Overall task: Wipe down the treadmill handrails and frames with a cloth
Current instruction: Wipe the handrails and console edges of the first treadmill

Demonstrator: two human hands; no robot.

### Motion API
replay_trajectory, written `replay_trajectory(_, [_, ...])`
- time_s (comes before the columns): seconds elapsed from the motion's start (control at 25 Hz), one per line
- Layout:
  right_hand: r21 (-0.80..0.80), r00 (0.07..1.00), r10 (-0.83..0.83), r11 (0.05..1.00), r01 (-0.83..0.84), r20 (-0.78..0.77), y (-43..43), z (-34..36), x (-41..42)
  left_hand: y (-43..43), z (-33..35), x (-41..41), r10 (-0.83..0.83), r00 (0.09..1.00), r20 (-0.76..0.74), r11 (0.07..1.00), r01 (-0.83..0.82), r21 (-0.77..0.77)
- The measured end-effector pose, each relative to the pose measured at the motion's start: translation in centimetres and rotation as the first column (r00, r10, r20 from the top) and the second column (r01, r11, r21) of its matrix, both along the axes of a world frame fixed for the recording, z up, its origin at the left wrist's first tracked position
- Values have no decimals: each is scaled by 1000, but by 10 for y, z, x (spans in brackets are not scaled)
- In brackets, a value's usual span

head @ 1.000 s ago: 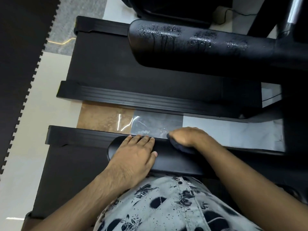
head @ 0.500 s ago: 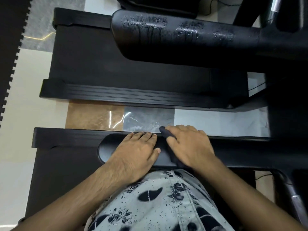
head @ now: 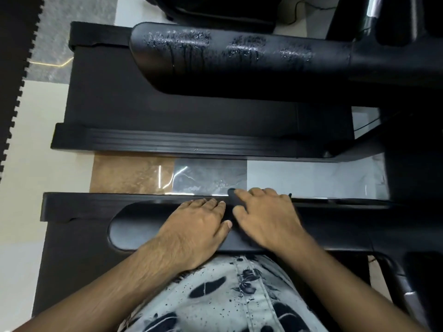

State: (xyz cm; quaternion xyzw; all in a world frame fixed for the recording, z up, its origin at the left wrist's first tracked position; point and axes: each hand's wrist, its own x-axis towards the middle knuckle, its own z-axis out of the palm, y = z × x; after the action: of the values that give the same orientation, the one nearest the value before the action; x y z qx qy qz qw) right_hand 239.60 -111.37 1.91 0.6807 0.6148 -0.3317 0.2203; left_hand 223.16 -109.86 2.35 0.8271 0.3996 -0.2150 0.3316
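Note:
The near black padded handrail (head: 134, 231) runs left to right just in front of my body. My left hand (head: 199, 226) rests flat on top of it, fingers straight and together. Right beside it, my right hand (head: 266, 216) lies spread over a dark cloth (head: 233, 198) and presses it onto the rail; only a dark strip of cloth shows between thumb and forefinger. The far handrail (head: 239, 63) of the neighbouring treadmill is covered with patches of wet droplets and runs.
Below the near handrail lies this treadmill's black side frame (head: 96, 202). Across a strip of glossy floor tiles (head: 131, 173) sit the other treadmill's ribbed side rail (head: 167, 140) and belt deck (head: 167, 111). A black foam mat (head: 12, 44) borders the far left.
My right hand went from bunched over the cloth at the rail's far edge to spread flat on it, drawn back onto the rail top. My left hand stayed put.

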Motion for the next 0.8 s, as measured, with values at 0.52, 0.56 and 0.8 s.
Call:
replay_trajectory(0.52, [-210, 988, -147, 965, 154, 50, 10, -12, 76, -14, -9, 53, -1, 998, -66, 1000, 3, 18])
replay_trajectory(0.56, [-99, 997, -44, 994, 50, 59, -4, -7, 68, -15, -9, 57, 1, 998, -62, 1000, 0, 16])
replay_trajectory(0.8, [-174, 985, -148, 971, 162, 92, 4, -16, 106, -21, -4, 84, -4, 998, -62, 1000, 4, 4])
